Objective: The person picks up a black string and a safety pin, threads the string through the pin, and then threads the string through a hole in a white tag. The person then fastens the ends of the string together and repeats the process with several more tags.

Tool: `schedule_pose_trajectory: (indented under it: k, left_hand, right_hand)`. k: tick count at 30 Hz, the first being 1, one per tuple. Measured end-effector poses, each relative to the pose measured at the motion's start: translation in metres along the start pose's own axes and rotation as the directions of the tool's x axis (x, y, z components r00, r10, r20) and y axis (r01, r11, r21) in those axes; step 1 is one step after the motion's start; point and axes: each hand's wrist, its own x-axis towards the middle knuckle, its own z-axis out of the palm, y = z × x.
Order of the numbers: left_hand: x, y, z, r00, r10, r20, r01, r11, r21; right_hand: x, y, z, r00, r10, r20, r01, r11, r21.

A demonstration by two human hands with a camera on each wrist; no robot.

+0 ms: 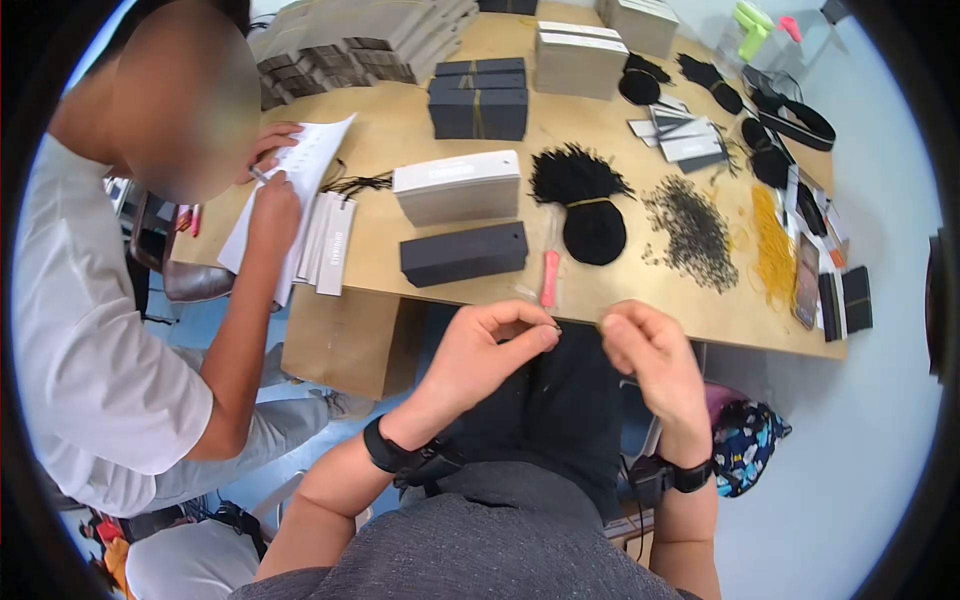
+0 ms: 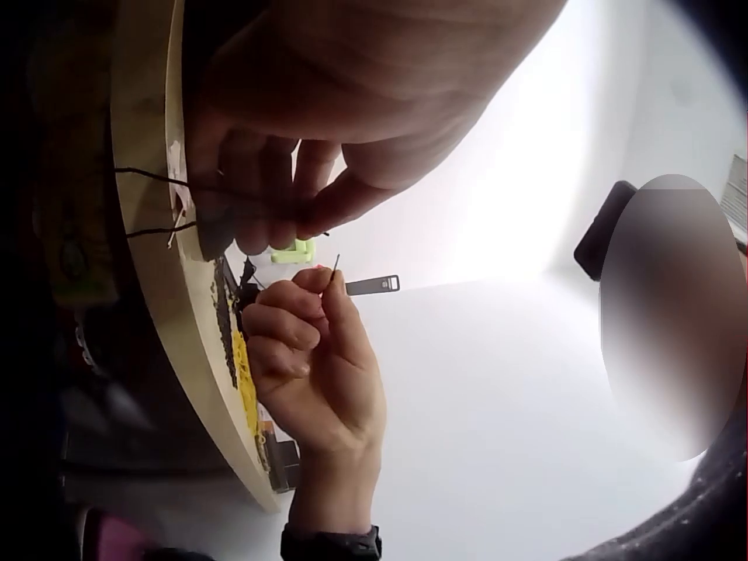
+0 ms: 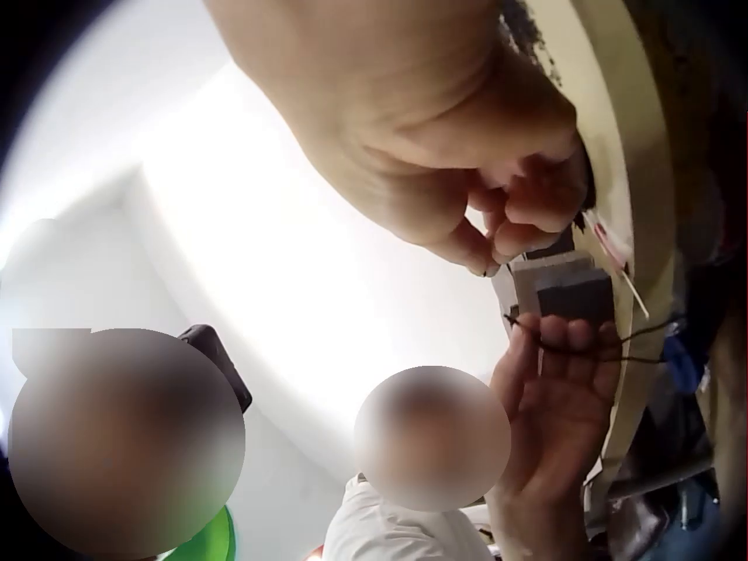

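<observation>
My left hand is raised just off the table's front edge, thumb and forefinger pinching a thin black cord. The cord's ends hang away from the fingers as two dark strands in the wrist views. A short gap to the right, my right hand has its fingers curled in. Between its thumb and forefinger it pinches a tiny thin dark piece, too small to name. Nearest on the table lie a pink-red tool, a banded bundle of black cords and a dark stack of tags.
Beyond are a light tag stack, banded dark stacks and heaped grey bundles. To the right lie small black pieces, yellow rubber bands and a phone. At left a person writes on paper.
</observation>
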Motion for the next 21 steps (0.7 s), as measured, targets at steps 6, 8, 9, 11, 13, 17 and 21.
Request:
schedule_pose_trajectory:
  k: [6, 8, 9, 11, 13, 17, 21]
  left_hand:
    - [-0.0002, 0.0029, 0.0006, 0.999, -0.029, 0.043, 0.028, 0.999, 0.03]
    - [-0.0009, 0.003, 0.0009, 0.999, -0.04, 0.033, 0.037, 0.994, 0.106]
    - [-0.0012, 0.0033, 0.0008, 0.999, -0.042, 0.033, 0.038, 0.994, 0.106]
    - [-0.0014, 0.0039, 0.0005, 0.999, -0.031, 0.039, 0.026, 0.991, 0.131]
    - [-0.0014, 0.0019, 0.0001, 0.999, -0.026, 0.044, 0.021, 0.994, 0.106]
    - [-0.0015, 0.0031, -0.0017, 0.994, -0.067, 0.083, 0.059, 0.993, 0.102]
    - [0.0001, 0.0036, -0.004, 0.993, -0.064, 0.099, 0.053, 0.993, 0.108]
  right_hand:
    - [0.0006, 0.0109, 0.0083, 0.985, 0.067, 0.158, -0.087, 0.988, 0.128]
    - [0.0012, 0.0086, 0.0086, 0.982, 0.07, 0.174, -0.088, 0.992, 0.095]
    - [0.0015, 0.0075, 0.0087, 0.979, 0.077, 0.187, -0.089, 0.995, 0.054]
    - [0.0019, 0.007, 0.0084, 0.976, 0.085, 0.198, -0.089, 0.996, 0.013]
    - [0.0028, 0.0072, 0.0069, 0.971, 0.11, 0.211, -0.113, 0.994, 0.001]
    - [0.0061, 0.0092, 0.0063, 0.964, 0.082, 0.252, -0.084, 0.996, -0.005]
    - [0.0084, 0.0114, 0.006, 0.963, 0.104, 0.25, -0.096, 0.994, -0.044]
